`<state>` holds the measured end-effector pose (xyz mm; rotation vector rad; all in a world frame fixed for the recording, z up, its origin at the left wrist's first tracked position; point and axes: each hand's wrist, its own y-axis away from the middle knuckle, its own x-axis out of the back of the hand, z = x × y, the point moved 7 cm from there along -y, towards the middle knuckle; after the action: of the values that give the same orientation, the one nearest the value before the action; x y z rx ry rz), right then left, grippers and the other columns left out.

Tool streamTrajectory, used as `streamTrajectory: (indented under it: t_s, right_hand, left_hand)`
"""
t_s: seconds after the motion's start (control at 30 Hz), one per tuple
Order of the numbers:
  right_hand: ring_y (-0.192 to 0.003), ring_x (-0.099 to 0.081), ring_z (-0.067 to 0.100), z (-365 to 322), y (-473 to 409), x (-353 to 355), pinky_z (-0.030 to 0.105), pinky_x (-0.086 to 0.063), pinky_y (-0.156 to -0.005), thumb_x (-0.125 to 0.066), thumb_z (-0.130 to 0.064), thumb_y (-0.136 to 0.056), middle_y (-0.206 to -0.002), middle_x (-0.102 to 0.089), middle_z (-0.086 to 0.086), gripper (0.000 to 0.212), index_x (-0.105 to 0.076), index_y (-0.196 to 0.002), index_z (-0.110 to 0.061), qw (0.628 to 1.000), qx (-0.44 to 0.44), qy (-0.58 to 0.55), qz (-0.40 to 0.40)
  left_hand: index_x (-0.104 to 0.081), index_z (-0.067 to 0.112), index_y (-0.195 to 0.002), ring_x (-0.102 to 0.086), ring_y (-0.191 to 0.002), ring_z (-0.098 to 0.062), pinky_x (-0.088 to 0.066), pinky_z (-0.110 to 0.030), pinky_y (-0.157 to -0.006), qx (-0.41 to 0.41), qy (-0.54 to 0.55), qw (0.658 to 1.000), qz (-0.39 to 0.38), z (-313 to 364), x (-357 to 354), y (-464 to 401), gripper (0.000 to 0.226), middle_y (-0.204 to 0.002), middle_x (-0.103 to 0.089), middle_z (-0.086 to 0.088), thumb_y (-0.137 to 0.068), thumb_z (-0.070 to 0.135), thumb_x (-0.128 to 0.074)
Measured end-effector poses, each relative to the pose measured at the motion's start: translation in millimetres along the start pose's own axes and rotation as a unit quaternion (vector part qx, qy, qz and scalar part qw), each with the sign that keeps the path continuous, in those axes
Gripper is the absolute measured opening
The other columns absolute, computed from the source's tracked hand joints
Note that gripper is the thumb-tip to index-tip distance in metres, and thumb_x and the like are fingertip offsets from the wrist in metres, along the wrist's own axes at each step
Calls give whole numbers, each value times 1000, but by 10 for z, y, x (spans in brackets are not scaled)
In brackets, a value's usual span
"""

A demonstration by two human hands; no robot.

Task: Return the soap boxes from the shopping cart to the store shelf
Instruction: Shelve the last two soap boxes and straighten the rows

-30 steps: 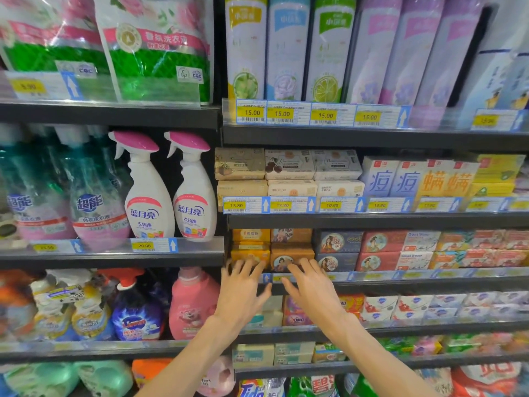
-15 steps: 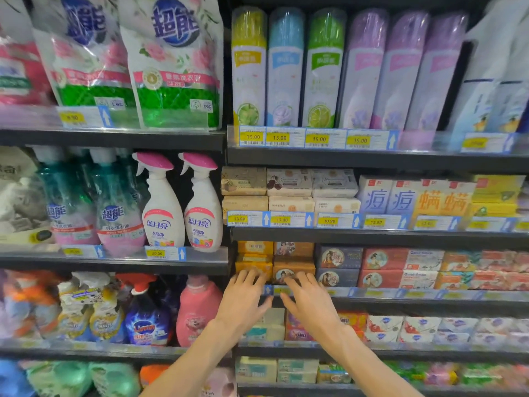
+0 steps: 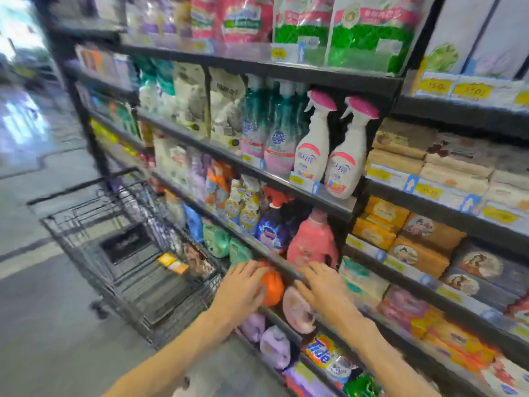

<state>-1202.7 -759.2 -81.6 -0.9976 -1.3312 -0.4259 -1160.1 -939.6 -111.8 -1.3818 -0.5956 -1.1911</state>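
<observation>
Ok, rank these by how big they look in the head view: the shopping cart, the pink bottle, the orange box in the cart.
1. Shopping cart, by far.
2. Pink bottle.
3. Orange box, though it lies farther from the camera, so its true size against the bottle is unsure.

Two bare forearms, no sleeves in view; hands [image 3: 240,290] [image 3: 323,290] bare, ungloved, no rings or watch.

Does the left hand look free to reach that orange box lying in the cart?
Probably yes: the left hand is open and holds nothing, and the cart is open-topped, with nothing lying over the orange box.
</observation>
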Motion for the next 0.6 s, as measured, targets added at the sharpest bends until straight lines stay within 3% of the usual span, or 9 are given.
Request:
streamTrajectory:
  t_s: [0.13, 0.27, 0.37, 0.6]
  right_hand:
    - [-73, -64, 23, -851, -299, -422, 34, -50, -60, -51, -46, -80, -81, -66, 0, 34, -71, -88, -18, 994, 84, -11, -63]
    - [-84, -66, 24, -1592, -675, -811, 36, -54, -69, -47, -54, -85, -91, -66, 0, 45, -68, -106, -21, 984, 136, -12, -115]
    - [-98, -62, 22, -2028, -894, -902, 37, -52, -81, -44, -56, -89, -108, -65, -1, 51, -60, -124, -22, 976, 170, -32, -129]
    - [-108, -57, 23, -3724, -1863, -1414, 36, -47, -90, -46, -53, -92, -117, -61, 0, 54, -50, -136, -21, 966, 223, -26, -125]
  left_hand:
    - [-61, 26, -117, -62, -106, -24, -53, -37, -86, 99, -54, 993, -23, -836, 249, 761, 36, -117, -62, 3, -87, 43, -51]
    - [-56, 27, -132, -58, -118, -22, -49, -40, -98, 175, -101, 978, -58, -1580, 539, 1350, 51, -130, -60, 4, -91, 53, -39]
    - [-59, 25, -130, -62, -113, -22, -52, -40, -95, 193, -124, 972, -59, -1936, 681, 1556, 51, -124, -64, 4, -91, 55, -46]
    - [-48, 23, -144, -52, -130, -24, -42, -41, -109, 235, -129, 960, -84, -3514, 1242, 2087, 61, -140, -56, 1, -93, 57, -42]
